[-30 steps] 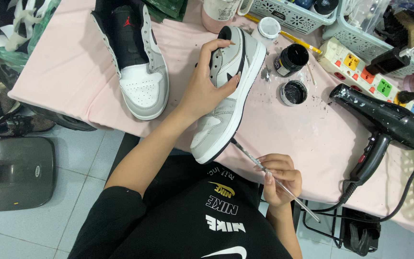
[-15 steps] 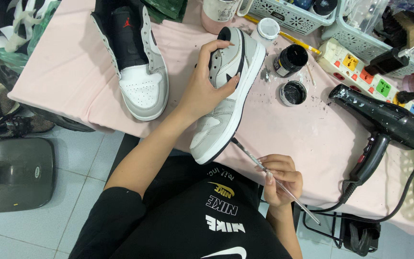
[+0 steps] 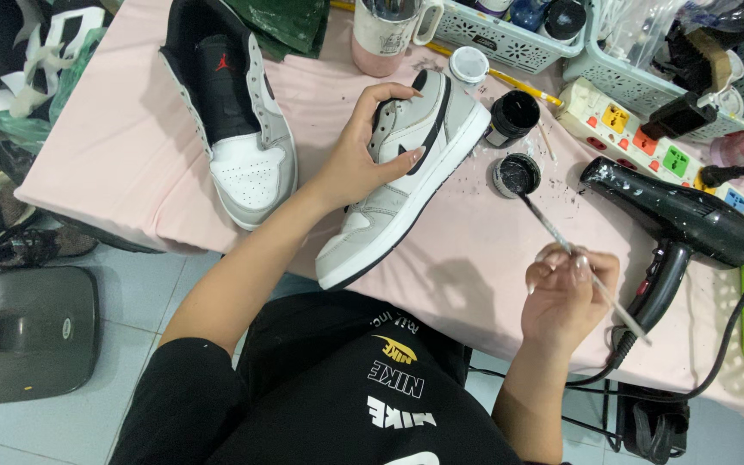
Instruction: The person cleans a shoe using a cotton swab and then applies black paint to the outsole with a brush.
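Left hand wraps grey sneaker, tilted on side on pink tabletop. Right hand pinches thin brush, tip dipped in black paint lid. Open paint jar just beside. Second sneaker lies left; black hairdryer right.

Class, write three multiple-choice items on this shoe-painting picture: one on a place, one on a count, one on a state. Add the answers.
1. Where does the tip of the thin brush in the right hand reach?
A. the small lid of black paint
B. the mug
C. the hair dryer

2. How many shoes lie on the pink cloth?
A. one
B. two
C. four

3. What is the state of the black paint jar?
A. capped
B. tipped over
C. open

Answers: 1 A, the bristles meet the paint lid. 2 B, the grey shoe under the left hand and another shoe. 3 C, its mouth shows uncovered.
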